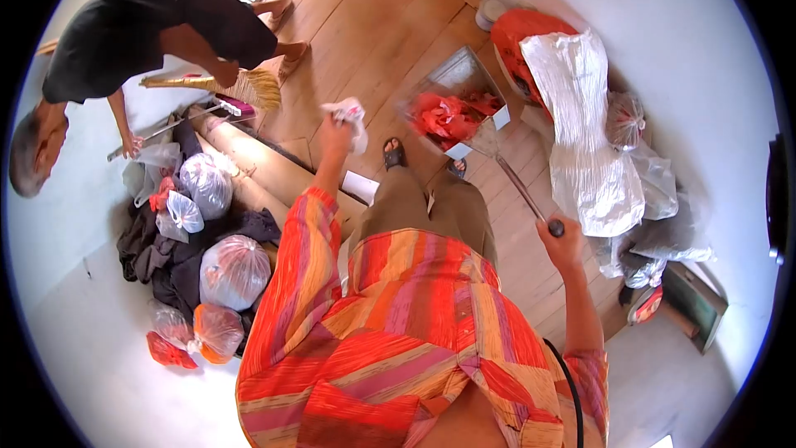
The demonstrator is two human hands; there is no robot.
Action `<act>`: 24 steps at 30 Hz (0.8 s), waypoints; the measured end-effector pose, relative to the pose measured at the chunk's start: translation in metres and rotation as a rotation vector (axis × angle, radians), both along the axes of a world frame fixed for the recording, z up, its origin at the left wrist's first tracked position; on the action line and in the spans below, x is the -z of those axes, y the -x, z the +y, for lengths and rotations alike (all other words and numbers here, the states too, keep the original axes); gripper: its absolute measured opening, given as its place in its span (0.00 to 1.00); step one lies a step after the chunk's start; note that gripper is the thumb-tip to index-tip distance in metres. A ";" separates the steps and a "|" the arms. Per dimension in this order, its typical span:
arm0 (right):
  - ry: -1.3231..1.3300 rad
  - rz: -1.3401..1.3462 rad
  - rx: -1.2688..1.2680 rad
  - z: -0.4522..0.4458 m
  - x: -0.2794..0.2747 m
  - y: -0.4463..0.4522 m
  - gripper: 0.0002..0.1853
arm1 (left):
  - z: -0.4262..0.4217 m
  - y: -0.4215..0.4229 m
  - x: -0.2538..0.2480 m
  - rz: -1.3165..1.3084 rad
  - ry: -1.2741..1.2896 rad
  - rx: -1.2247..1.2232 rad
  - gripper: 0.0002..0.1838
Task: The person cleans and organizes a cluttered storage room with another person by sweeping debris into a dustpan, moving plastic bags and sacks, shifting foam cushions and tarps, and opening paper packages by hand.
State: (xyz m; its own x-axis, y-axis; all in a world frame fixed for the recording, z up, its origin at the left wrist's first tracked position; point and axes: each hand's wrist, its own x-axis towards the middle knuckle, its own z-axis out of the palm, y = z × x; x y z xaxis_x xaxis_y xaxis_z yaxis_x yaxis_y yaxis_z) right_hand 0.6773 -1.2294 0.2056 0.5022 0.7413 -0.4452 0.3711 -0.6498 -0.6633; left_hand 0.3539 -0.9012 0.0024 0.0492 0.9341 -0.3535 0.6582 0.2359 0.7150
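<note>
My left hand (337, 134) is raised at the centre left, closed round a crumpled white plastic bag (352, 122) with red print. On the right, my right hand (560, 241) grips the dark end of a long metal handle (519, 184). The handle's far end, a flat pale piece, reaches the near edge of a grey box (462, 71). Red crumpled plastic (448, 118) lies in the box, which stands on the wooden floor beyond my feet.
A person (157, 25) bends at the upper left near a straw broom (259, 89). Tied plastic bags (235, 272), dark cloth and long rolls (257, 153) lie left. A white sack (578, 133), a red item (531, 46) and more bags line the right wall.
</note>
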 end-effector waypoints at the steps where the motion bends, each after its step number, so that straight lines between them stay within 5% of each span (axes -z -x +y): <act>1: 0.005 -0.012 -0.005 0.002 -0.022 0.004 0.17 | 0.003 -0.025 -0.029 0.095 0.039 0.017 0.20; 4: -0.025 0.052 0.016 0.015 -0.088 0.022 0.17 | 0.012 -0.040 0.001 0.256 -0.129 0.249 0.20; 9: -0.179 0.281 0.013 0.038 -0.164 0.053 0.14 | -0.004 -0.084 0.013 0.103 -0.282 0.261 0.24; 12: -0.327 0.226 -0.301 0.066 -0.206 0.065 0.12 | -0.003 -0.101 0.039 0.039 -0.542 0.234 0.22; 16: -0.381 0.197 -0.466 0.094 -0.240 0.073 0.12 | 0.016 -0.090 0.001 0.148 -0.242 0.592 0.16; 18: -0.326 0.021 -0.426 0.095 -0.244 0.068 0.15 | 0.020 -0.085 -0.009 0.158 -0.152 1.264 0.15; 21: -0.313 -0.094 -0.492 0.103 -0.249 0.073 0.16 | -0.015 -0.072 0.053 0.171 0.053 1.146 0.14; 24: -0.294 -0.217 -0.551 0.112 -0.255 0.078 0.16 | -0.047 -0.069 0.060 -0.019 0.285 1.118 0.16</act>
